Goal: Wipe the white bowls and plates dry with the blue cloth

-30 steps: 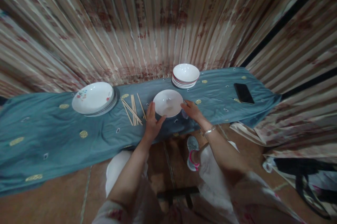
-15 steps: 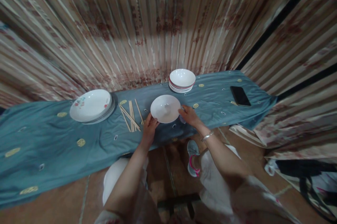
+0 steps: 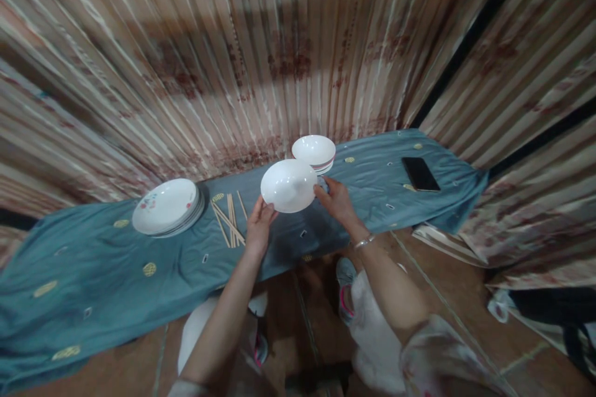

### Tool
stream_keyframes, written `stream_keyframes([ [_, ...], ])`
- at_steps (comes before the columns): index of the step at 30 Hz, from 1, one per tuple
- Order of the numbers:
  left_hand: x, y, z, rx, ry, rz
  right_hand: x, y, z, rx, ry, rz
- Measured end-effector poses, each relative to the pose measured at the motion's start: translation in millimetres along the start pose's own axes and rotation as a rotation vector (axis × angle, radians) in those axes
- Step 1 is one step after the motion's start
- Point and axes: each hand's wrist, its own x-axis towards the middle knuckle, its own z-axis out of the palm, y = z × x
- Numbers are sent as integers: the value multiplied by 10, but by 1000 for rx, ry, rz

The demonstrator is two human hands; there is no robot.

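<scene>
A white bowl (image 3: 289, 186) is held above the table between both my hands. My left hand (image 3: 261, 218) grips its lower left rim, thumb over the edge. On the right side, my right hand (image 3: 333, 197) pinches the rim; a bit of bluish pattern shows by its fingers. Just behind it stands a stack of white bowls (image 3: 313, 150), some with a red band, partly hidden by the held bowl. Left of my left hand, several light wooden chopsticks (image 3: 229, 220) lie loosely crossed on the cloth.
A stack of white plates with a floral print (image 3: 167, 205) stands at the left. Toward the right end lies a black phone (image 3: 420, 173). The blue-green tablecloth (image 3: 186, 273) covers the long table; a pleated curtain (image 3: 279, 43) hangs right behind it.
The held bowl has risen slightly, tilted, and now overlaps the view of the bowl stack. Both hands stay on its rim. The camera view has shifted a little.
</scene>
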Motion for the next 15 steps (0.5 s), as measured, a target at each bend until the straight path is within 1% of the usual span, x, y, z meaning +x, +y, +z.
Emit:
stream_keyframes([
  [4, 329, 202, 331, 29, -96, 62, 227, 54, -111, 90, 128, -8],
  [8, 721, 313, 646, 51, -144, 115, 452, 155, -167, 170, 257, -30],
  [12, 1072, 347, 877, 119, -151, 118, 603, 257, -169, 268, 300, -17],
  [15, 1297, 323, 973, 171, -163, 145, 674, 330, -139, 337, 314, -1],
])
